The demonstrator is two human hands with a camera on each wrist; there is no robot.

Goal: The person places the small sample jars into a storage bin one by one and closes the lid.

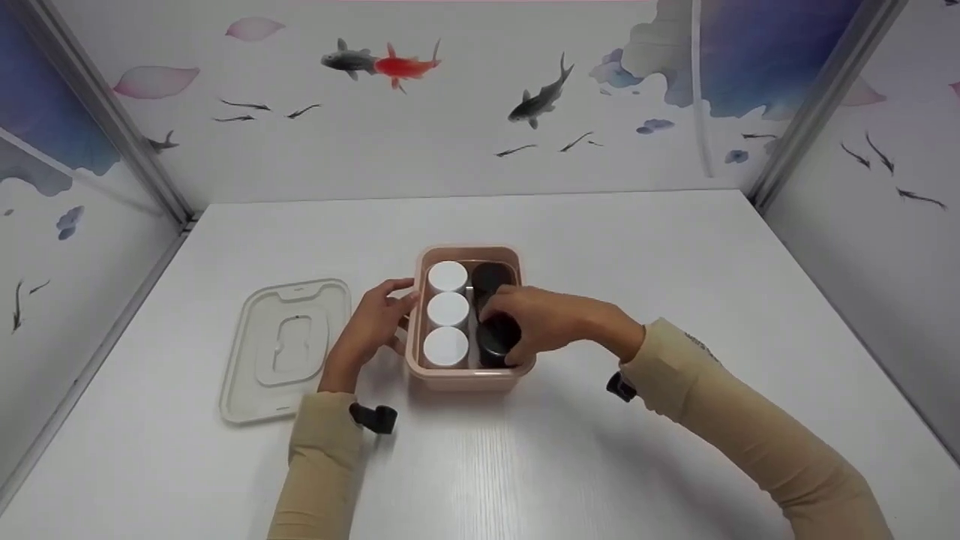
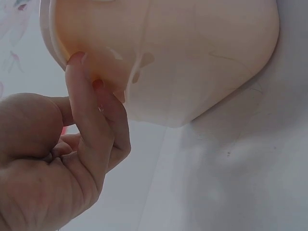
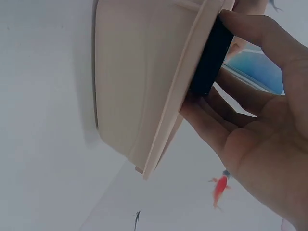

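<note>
Head view: pink box [image 1: 465, 379] mid-table, steadied and loaded.
Clear lid [image 1: 285, 349] lying left; left hand [image 1: 367, 330] braced with fingertips against box side; right hand [image 1: 544, 322] curled round black jar [image 1: 497, 337] at near-right slot. Could jam on rim or neighbouring jar if tilted, maybe nudging box.

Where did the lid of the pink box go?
In the head view, the clear lid lies flat on the white table, left of the pink box, beside the left hand.

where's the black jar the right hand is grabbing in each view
Head: black jar in the near right of the pink box, under the right hand.
Left wrist: not in view.
Right wrist: dark jar edge above the box rim, fingers around it.
Shared landmark: the pink box.
</note>
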